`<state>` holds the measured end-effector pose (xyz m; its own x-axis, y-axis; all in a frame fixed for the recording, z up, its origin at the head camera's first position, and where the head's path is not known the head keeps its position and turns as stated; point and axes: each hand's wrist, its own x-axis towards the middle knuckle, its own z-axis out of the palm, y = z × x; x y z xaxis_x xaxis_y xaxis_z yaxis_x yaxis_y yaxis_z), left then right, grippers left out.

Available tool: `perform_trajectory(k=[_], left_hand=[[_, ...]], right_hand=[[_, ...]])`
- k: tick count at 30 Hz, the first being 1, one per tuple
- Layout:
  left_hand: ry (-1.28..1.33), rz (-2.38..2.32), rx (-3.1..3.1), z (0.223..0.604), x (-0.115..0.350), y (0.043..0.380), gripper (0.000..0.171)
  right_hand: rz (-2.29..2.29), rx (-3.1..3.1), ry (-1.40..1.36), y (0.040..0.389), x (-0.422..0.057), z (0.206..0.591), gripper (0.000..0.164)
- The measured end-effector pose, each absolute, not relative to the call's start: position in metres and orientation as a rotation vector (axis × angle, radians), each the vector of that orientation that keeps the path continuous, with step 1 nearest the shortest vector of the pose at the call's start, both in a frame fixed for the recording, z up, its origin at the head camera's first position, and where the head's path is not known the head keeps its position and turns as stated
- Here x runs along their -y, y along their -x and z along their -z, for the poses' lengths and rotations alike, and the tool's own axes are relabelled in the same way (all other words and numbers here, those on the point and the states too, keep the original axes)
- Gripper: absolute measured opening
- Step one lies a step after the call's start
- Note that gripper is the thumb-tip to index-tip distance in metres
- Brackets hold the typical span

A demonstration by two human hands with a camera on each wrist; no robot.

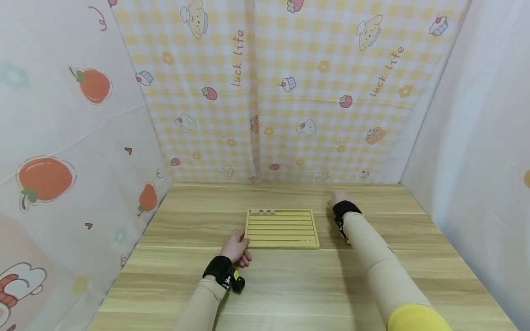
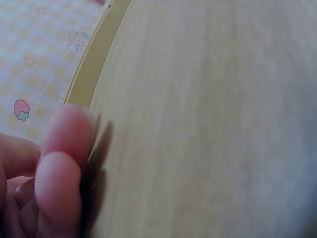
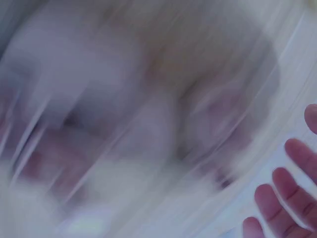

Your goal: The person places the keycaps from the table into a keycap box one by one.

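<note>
A flat yellow board with long horizontal grooves [image 1: 281, 230] lies on the wooden table. Several small pale keycap-like pieces [image 1: 265, 212] sit in its top groove at the left. My left hand [image 1: 234, 248] grips the board's near left corner, thumb at the left side and fingers by the front edge. In the left wrist view, curled fingers [image 2: 59, 183] touch the board's narrow yellow edge [image 2: 94, 59]. My right hand [image 1: 340, 196] is far right of the board, near the table's back. Straight, spread fingers [image 3: 277, 198] show in the right wrist view; the rest there is blurred.
The wooden table [image 1: 281, 285] meets a yellow checked cloth wall [image 1: 290, 110] at the back. White cloth walls [image 1: 99, 138] stand on both sides. Both wrists wear black bands [image 1: 217, 267] with small devices.
</note>
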<state>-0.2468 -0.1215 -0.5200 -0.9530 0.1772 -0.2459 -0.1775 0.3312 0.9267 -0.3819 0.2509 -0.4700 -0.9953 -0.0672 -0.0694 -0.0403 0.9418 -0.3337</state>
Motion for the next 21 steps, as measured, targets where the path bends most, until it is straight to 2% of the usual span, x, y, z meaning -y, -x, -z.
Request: perform_trajectory(k=[3, 6, 15, 21], left_hand=[[0.005, -1.664, -2.288, 0.52, 0.122, 0.245, 0.058], [0.013, -1.662, -2.283, 0.519, 0.121, 0.243, 0.058], [0.01, -1.668, -2.273, 0.526, 0.121, 0.246, 0.058], [0.033, -1.657, -2.263, 0.53, 0.116, 0.248, 0.061]], right_hand=[[0.467, -2.976, -0.109, 0.367, -0.27, 0.463, 0.038], [0.455, -2.912, -0.209, 0.369, -0.284, 0.471, 0.044], [0.431, -2.931, -0.216, 0.386, -0.302, 0.496, 0.027], [0.471, -2.929, -0.16, 0.38, -0.296, 0.488, 0.023]])
